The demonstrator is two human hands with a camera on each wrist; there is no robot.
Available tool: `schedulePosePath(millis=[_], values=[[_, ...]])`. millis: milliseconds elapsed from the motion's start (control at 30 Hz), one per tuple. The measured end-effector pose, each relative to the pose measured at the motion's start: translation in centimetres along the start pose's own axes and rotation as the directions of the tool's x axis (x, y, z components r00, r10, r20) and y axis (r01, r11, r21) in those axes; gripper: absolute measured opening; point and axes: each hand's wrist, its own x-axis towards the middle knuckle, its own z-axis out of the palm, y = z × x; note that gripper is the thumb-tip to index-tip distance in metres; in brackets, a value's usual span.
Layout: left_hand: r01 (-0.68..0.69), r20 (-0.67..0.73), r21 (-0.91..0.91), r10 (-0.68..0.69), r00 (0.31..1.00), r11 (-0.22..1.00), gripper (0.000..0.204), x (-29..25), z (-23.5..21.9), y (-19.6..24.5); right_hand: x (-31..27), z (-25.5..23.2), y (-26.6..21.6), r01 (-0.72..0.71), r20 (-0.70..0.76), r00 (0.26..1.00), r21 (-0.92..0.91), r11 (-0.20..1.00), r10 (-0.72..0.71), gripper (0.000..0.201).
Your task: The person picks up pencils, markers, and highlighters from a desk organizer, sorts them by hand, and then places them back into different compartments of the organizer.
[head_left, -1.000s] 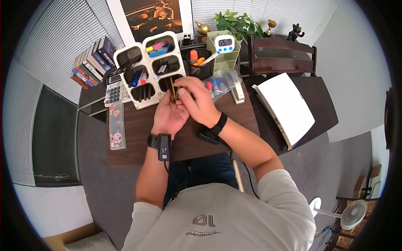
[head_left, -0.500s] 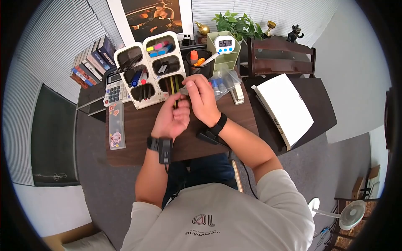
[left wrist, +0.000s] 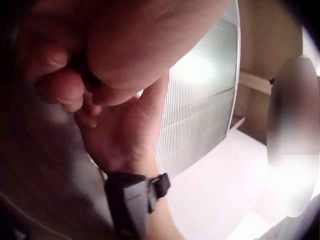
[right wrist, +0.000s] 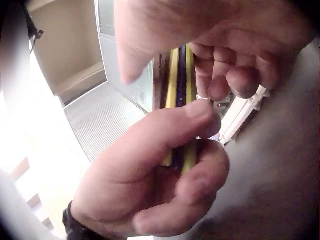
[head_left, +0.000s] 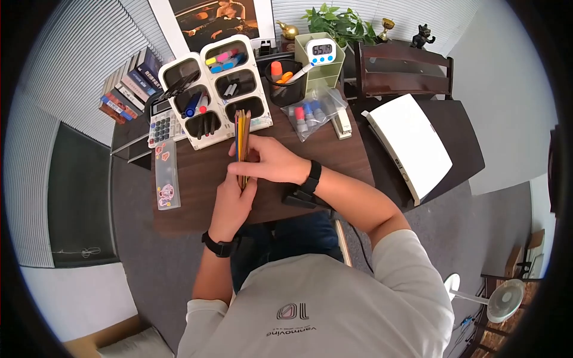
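Note:
A bundle of pencils (head_left: 242, 140), brown, yellow and blue among them, stands nearly upright between my two hands in the head view, sharpened ends up. My left hand (head_left: 231, 203) grips the lower part, its thumb across the shafts in the right wrist view. Just above, my right hand (head_left: 271, 161) curls around the bundle from the right, thumb in front and fingers behind. Beyond the pencil tips stands a white desk organizer (head_left: 230, 132), its lower right compartment dark inside. In the left wrist view, the hands hide the pencils.
Markers (head_left: 224, 59) and other pens fill several organizer compartments. To its right are a black mesh cup (head_left: 286, 92), a plastic bag of bottles (head_left: 307, 113) and a stapler (head_left: 342, 124). A calculator (head_left: 161, 128) and a stickered pencil case (head_left: 167, 179) lie left.
The pencils have come out of the organizer's lower right compartment, drawn toward my body as a bundle. My right hand has moved from beside the compartment to around the pencils.

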Motion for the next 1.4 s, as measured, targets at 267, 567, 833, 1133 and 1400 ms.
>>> schedulePosePath(millis=[267, 567, 833, 1133, 1400], values=[[-0.169, -0.061, 0.066, 0.173, 0.983, 0.983, 0.046, 1.1, 0.2, -2.3, 0.1, 0.2, 1.1, 0.053, -0.045, 0.998, 0.019, 0.998, -0.052, 0.031], [-0.21, -0.123, -0.089, 0.199, 0.972, 0.974, 0.048, 0.2, 0.4, -2.5, 0.0, -0.3, 1.0, 0.275, -0.091, 0.944, -0.314, 0.909, -0.317, 0.031], [-0.438, -0.265, 0.022, 0.428, 0.864, 0.899, 0.05, 0.5, 0.8, -4.3, -0.1, 0.0, 0.4, 0.398, -0.047, 0.891, -0.394, 0.828, -0.451, 0.026], [-0.607, -0.365, 0.089, 0.593, 0.718, 0.79, 0.06, 1.5, 0.7, -3.9, 0.1, 0.1, 1.5, 0.264, 0.129, 0.965, -0.479, 0.837, -0.23, 0.029], [-0.588, -0.259, -0.129, 0.545, 0.798, 0.799, 0.04, 3.5, 2.4, -2.5, 0.1, -0.4, 2.6, 0.269, 0.247, 0.956, -0.53, 0.804, -0.157, 0.031]])
